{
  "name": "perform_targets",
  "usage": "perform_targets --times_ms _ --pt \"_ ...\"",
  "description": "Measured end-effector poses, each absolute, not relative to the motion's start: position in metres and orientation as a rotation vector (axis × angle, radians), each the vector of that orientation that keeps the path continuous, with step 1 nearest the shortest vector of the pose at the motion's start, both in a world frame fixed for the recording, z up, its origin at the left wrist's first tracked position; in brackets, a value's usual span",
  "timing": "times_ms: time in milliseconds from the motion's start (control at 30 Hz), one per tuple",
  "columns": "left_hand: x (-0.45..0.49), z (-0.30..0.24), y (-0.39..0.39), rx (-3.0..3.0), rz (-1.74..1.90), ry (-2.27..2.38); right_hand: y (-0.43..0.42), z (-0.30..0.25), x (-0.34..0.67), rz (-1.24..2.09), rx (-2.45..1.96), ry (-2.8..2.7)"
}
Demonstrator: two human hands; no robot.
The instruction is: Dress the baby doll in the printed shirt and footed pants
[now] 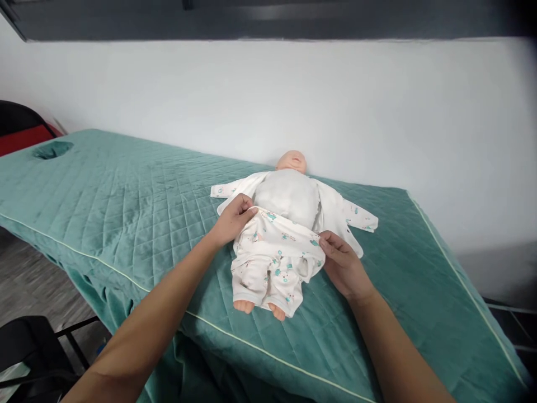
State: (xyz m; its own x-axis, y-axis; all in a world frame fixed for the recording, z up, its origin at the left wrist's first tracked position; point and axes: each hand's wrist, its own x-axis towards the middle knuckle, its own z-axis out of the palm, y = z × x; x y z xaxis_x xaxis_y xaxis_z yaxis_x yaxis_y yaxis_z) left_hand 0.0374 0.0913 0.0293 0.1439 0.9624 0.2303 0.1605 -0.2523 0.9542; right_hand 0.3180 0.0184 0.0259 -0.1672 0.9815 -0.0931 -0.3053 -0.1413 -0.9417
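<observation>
On the green bed lies a baby doll, face up, head near the wall and feet toward me. Left hand is mostly curled, thumb and fingers pinching the waist of the printed pants at one side; right hand has the same sort of pinch on the other, so the waist is stretched between them. Toes poke out of both legs. Jacket's spread wide under the doll, sleeves out. Bed's quilted, with pale piping and a hole toward the far left end. Black chair lower left, grey floor, dark panel up top.
</observation>
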Motion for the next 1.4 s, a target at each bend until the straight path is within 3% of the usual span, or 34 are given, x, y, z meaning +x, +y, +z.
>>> perform_targets --times_ms 333,600,1000,1400 --pt "0.046 0.004 0.127 1.505 1.317 1.247 0.019 0.023 0.317 1.557 -1.028 -0.977" --pt "0.049 -0.016 0.126 1.778 1.159 1.226 0.027 0.017 0.313 1.249 -0.965 -1.096" --pt "0.049 -0.022 0.135 1.671 1.096 1.276 0.086 0.053 0.299 1.008 -1.026 -1.094" --pt "0.063 0.005 0.147 1.27 0.93 1.465 0.087 0.021 0.316 1.209 -1.036 -1.049"
